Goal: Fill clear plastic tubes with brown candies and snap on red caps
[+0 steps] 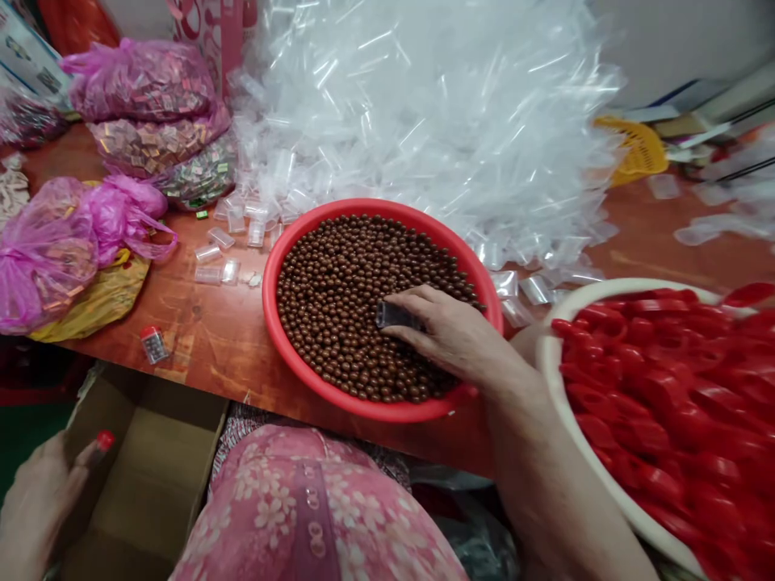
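A red basin (278, 323) full of small brown balls (351, 282) sits at the table's front edge. My right hand (448, 331) lies in it, fingers closed around a small clear tube (393, 315) pressed into the balls. My left hand (42, 500) is low at the left over an open cardboard box (157, 476), pinching a small tube with a red cap (104, 440).
A white basin (554, 379) of red caps stands at the right. A big heap of clear empty tubes (424, 105) fills the back. Pink bags (139, 81) lie at the left, with loose tubes (218, 258) and one capped tube (153, 344) on the wooden table.
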Tool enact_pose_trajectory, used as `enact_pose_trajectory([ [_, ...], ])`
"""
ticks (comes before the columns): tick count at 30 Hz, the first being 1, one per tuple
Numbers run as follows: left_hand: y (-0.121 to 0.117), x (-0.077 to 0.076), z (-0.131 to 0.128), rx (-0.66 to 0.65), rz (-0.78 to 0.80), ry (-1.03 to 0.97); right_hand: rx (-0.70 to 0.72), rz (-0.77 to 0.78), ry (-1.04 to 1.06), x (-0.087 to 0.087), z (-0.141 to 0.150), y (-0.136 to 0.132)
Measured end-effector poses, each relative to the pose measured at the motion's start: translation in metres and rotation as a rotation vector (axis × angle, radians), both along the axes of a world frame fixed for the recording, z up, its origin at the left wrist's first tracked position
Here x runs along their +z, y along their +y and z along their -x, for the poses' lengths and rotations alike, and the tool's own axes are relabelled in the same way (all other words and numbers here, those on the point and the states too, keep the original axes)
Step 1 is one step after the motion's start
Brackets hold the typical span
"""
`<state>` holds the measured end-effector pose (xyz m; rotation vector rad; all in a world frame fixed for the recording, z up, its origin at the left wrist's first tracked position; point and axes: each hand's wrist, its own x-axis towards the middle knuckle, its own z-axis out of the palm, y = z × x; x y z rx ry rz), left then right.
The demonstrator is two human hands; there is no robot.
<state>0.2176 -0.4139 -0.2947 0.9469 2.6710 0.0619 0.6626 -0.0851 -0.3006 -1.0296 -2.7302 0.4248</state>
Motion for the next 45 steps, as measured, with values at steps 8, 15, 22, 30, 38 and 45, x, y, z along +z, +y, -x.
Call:
enact_pose_trajectory([
  [8,0.135,0.017,-0.102,-0.24,-0.672,-0.414,0.007,-0.268,-0.3,0.015,0.013,0.0],
  [15,0.236,0.008,-0.203,-0.88,-0.828,-0.587,0.03,-0.179,-0.651,0.028,0.046,0.004],
  [22,0.256,-0.02,-0.225,-0.924,-0.657,-0.493,0.15,0.101,-0.403,0.019,0.061,0.022],
  [30,0.258,-0.012,-0.216,-0.795,-0.68,-0.662,0.048,0.664,0.446,0.007,0.045,0.021],
  [38,0.262,0.003,-0.215,-0.783,-0.722,-0.868,0.051,0.995,0.743,0.022,0.043,0.01],
  [45,0.267,0.007,-0.213,-0.789,-0.658,-1.255,0.045,0.948,0.765,0.03,0.035,0.005],
])
